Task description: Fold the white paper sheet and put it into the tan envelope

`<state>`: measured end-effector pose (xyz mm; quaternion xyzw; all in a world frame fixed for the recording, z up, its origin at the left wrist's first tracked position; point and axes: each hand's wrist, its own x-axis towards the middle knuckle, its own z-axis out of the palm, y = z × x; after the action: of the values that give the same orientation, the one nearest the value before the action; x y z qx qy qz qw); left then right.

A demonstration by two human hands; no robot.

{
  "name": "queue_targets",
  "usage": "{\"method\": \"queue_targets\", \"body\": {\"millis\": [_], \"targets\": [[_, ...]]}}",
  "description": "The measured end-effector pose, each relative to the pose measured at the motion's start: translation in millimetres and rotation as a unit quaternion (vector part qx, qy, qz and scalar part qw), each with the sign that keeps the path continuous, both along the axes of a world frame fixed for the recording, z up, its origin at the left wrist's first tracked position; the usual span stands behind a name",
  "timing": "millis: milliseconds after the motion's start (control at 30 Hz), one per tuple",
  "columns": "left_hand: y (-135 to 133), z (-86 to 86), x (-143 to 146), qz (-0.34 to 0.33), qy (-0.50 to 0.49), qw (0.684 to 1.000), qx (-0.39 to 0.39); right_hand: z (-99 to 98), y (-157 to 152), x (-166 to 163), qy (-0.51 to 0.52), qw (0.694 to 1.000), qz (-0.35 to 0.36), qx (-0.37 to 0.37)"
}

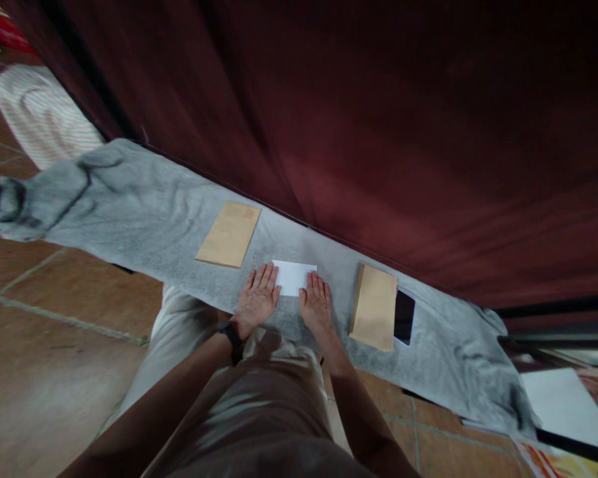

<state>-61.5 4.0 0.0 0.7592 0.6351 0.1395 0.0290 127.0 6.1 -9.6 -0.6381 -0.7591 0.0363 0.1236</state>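
A small white sheet of paper [294, 277] lies on the grey cloth in front of me. My left hand [258, 296] rests flat on its left edge, fingers stretched out, with a dark band on the wrist. On the right edge lies my right hand [315, 301], also flat with fingers extended. Neither hand grips anything. To the left is a single brown envelope [230, 234]. At the right sits what looks like a stack of brown envelopes [375, 307], and a phone [404, 317] with a dark screen lies against its right side.
Grey cloth [144, 199] covers the long, narrow surface. Behind it hangs a dark red curtain [329, 166]. A striped cloth [47, 116] is at the far left, and a white sheet [568, 405] at the far right. Tiled floor [70, 345] shows below.
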Motion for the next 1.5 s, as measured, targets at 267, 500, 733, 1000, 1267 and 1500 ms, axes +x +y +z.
{"method": "queue_targets", "body": {"millis": [267,500,733,1000,1267,1500], "targets": [[-4.2,0.0,-6.8,0.005,-0.005,1.000,0.014,-6.7,-5.8,14.2,-0.002,0.999,-0.015,0.031],[-4.7,-0.1,-6.1,0.008,-0.012,1.000,0.015,-1.5,-7.7,12.6,0.018,0.998,-0.023,0.057],[-5.1,-0.5,-4.9,0.009,-0.017,1.000,0.013,8.9,-15.2,-12.9,0.038,0.995,0.091,0.013],[-4.4,-3.9,-4.0,-0.003,-0.025,0.998,0.050,1.0,-24.1,-11.1,0.038,0.994,0.104,0.017],[-12.4,-11.0,5.1,-0.163,-0.018,0.986,0.031,0.8,-25.1,-11.2,0.018,0.995,0.099,0.008],[-17.1,-10.5,3.7,-0.185,-0.011,0.983,0.017,4.0,-25.5,-10.2,0.012,0.995,0.099,-0.015]]}}
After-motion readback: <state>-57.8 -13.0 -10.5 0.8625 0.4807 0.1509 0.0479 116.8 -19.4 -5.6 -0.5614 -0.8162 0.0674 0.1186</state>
